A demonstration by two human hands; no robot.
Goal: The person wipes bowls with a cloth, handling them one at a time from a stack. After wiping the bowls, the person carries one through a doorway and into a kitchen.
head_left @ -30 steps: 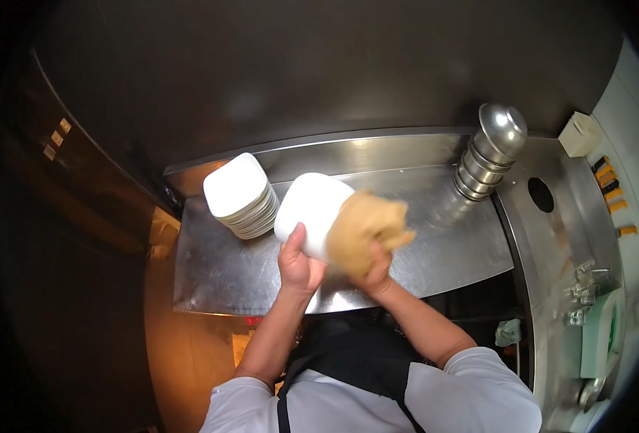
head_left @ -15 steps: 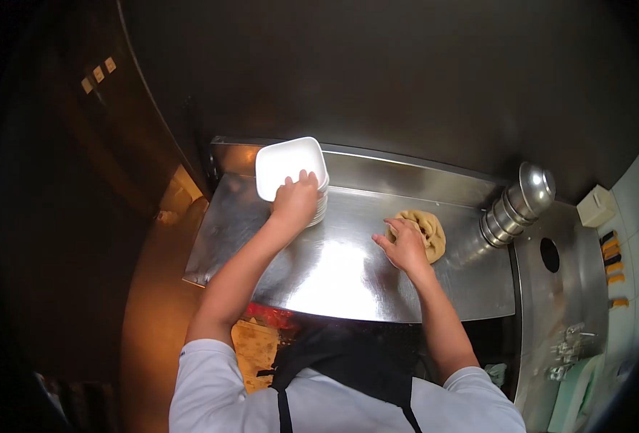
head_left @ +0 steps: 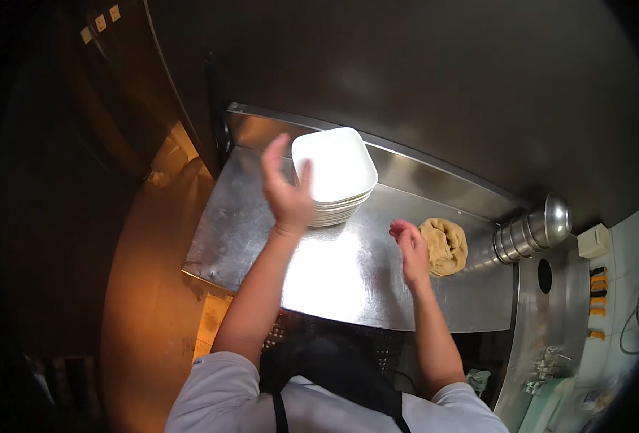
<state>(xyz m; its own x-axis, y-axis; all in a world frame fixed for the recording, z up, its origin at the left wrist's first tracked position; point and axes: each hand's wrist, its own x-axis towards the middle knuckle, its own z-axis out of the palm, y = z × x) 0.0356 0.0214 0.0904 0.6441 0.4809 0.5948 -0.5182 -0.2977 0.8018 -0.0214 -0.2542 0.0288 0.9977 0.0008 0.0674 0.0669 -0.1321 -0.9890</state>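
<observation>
A stack of white square plates point(head_left: 337, 166) stands on the steel counter point(head_left: 254, 238), close to its raised back edge. My left hand point(head_left: 288, 195) is at the stack's left side, thumb and fingers spread, with nothing held; slight blur hides whether it touches the rim. A crumpled tan cloth point(head_left: 449, 252) lies on the right part of the counter. Just left of the cloth is my right hand point(head_left: 412, 252), its fingers stretched out and slightly bent, gripping nothing.
Nested steel bowls point(head_left: 532, 229) lie tilted at the counter's right end. Beyond them are a white box point(head_left: 594, 241), a steel surface with a round hole point(head_left: 545, 276), yellow-handled tools point(head_left: 598, 292) on the tiled wall, and a tap point(head_left: 548, 363). A dark wall rises behind.
My left hand has come off the top plate to the stack's left side, its fingers spreading. My right hand has left the cloth and moved beside it. The view has shifted.
</observation>
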